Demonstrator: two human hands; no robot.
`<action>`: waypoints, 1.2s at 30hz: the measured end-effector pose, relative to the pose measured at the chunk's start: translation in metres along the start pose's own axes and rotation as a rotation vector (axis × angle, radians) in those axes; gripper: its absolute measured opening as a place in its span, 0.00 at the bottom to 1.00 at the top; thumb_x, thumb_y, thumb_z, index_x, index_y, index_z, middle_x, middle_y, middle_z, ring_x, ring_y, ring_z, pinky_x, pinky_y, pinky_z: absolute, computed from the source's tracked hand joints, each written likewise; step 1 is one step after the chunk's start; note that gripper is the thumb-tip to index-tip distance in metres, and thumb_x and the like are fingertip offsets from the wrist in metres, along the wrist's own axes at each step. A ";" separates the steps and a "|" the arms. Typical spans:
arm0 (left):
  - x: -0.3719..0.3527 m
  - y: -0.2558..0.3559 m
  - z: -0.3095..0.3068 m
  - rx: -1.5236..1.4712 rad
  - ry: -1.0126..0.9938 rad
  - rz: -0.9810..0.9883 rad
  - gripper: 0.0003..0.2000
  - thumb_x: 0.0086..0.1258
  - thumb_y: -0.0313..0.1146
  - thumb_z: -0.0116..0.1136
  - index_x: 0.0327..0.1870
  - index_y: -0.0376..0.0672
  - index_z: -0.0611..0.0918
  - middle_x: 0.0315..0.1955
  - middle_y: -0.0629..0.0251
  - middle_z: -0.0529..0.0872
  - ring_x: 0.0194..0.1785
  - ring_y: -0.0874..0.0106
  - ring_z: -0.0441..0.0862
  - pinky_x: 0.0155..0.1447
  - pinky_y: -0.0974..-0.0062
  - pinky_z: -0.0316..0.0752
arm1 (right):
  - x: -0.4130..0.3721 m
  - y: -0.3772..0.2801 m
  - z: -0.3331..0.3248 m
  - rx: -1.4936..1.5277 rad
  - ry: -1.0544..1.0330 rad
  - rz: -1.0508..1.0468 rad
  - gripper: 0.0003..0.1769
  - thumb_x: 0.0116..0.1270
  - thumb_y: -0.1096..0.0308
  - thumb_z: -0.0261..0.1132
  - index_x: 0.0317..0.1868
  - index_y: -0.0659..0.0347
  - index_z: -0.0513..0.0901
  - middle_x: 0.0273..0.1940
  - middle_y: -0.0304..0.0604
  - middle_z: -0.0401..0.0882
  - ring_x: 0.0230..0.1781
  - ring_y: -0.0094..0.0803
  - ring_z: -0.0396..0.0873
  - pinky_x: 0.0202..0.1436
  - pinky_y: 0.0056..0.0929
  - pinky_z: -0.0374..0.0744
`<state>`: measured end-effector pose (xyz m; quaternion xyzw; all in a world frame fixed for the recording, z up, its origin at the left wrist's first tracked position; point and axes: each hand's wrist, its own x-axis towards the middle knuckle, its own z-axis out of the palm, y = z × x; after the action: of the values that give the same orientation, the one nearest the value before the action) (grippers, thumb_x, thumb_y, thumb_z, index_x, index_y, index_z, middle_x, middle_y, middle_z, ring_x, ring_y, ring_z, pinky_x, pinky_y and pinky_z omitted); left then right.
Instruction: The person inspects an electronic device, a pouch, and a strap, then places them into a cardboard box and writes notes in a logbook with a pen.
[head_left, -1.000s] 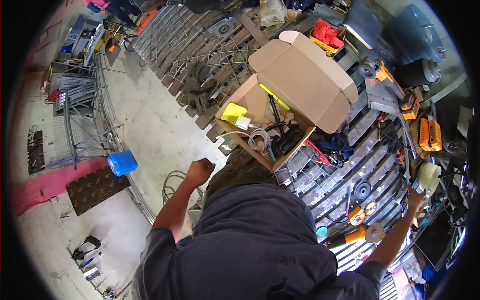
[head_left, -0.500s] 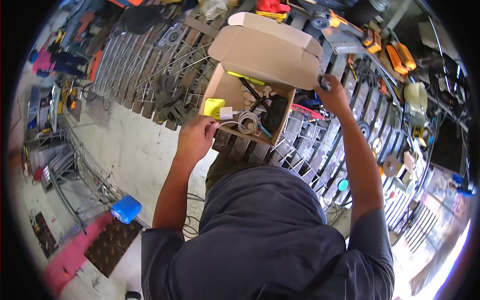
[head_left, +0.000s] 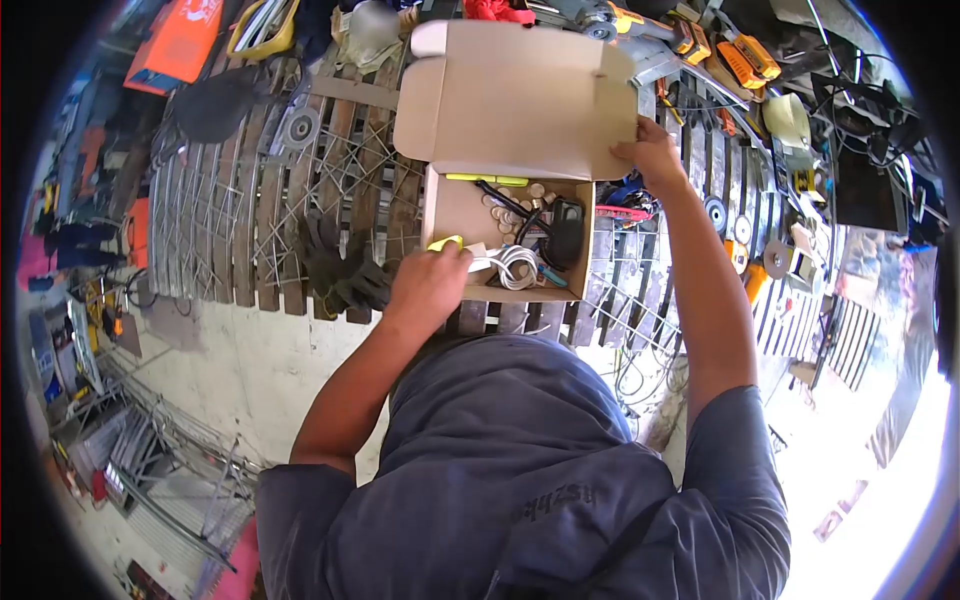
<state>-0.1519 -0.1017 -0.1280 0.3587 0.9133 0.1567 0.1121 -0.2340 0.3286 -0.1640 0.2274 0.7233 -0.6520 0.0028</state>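
Note:
An open cardboard box (head_left: 455,215) stands on a slatted metal bench, its lid (head_left: 515,95) folded back. Inside lie a yellow-green marker (head_left: 490,180), a coiled white cable (head_left: 517,266), a black device (head_left: 567,232) and several small wooden discs (head_left: 508,212). My left hand (head_left: 428,287) grips the box's near left corner, over a yellow item (head_left: 445,243) that shows only partly. My right hand (head_left: 650,155) holds the lid's right edge.
Dark work gloves (head_left: 340,272) lie on the slats (head_left: 250,220) left of the box. Orange power tools (head_left: 745,58) crowd the top right, with grinder discs (head_left: 775,260) on the right. An orange case (head_left: 180,40) sits top left. Concrete floor (head_left: 250,360) lies below.
My right hand came from the far right of the bench to the box lid. My left hand rose from beside my body to the box's near corner. The view swung toward the box.

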 end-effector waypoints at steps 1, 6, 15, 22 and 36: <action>0.004 -0.008 0.008 -0.002 -0.012 0.042 0.06 0.75 0.31 0.63 0.44 0.40 0.88 0.38 0.57 0.89 0.38 0.54 0.92 0.44 0.55 0.87 | -0.014 -0.017 -0.004 -0.075 -0.004 0.006 0.30 0.62 0.81 0.79 0.66 0.73 0.86 0.56 0.53 0.94 0.54 0.37 0.92 0.62 0.35 0.89; 0.006 -0.035 -0.014 -0.592 0.263 -0.012 0.08 0.78 0.33 0.72 0.48 0.39 0.88 0.34 0.59 0.91 0.33 0.62 0.92 0.40 0.61 0.86 | -0.080 -0.045 -0.009 -0.317 0.107 -0.006 0.20 0.67 0.76 0.78 0.59 0.69 0.92 0.50 0.45 0.96 0.49 0.31 0.92 0.59 0.34 0.87; 0.070 -0.135 -0.072 -0.645 0.423 -0.027 0.36 0.77 0.38 0.75 0.83 0.43 0.72 0.62 0.53 0.91 0.58 0.62 0.93 0.59 0.65 0.86 | -0.163 -0.050 0.024 -0.636 0.315 -0.183 0.26 0.74 0.58 0.74 0.67 0.63 0.89 0.55 0.58 0.95 0.59 0.47 0.94 0.62 0.43 0.88; 0.043 -0.055 -0.075 -0.655 0.290 -0.046 0.31 0.76 0.24 0.67 0.81 0.38 0.74 0.67 0.45 0.89 0.59 0.59 0.95 0.62 0.65 0.89 | -0.189 -0.039 0.058 -0.593 0.303 -0.573 0.29 0.76 0.70 0.65 0.76 0.55 0.77 0.54 0.66 0.90 0.56 0.69 0.89 0.59 0.56 0.86; 0.033 -0.058 -0.057 -0.479 0.232 -0.072 0.35 0.74 0.23 0.68 0.82 0.40 0.70 0.71 0.48 0.85 0.69 0.55 0.89 0.74 0.61 0.82 | -0.184 -0.045 0.053 -0.531 0.172 -0.401 0.26 0.78 0.68 0.59 0.74 0.67 0.74 0.51 0.64 0.92 0.54 0.64 0.91 0.61 0.54 0.87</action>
<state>-0.2292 -0.1311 -0.0994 0.2691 0.8691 0.4043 0.0941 -0.0994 0.2167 -0.0746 0.1260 0.8956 -0.4071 -0.1273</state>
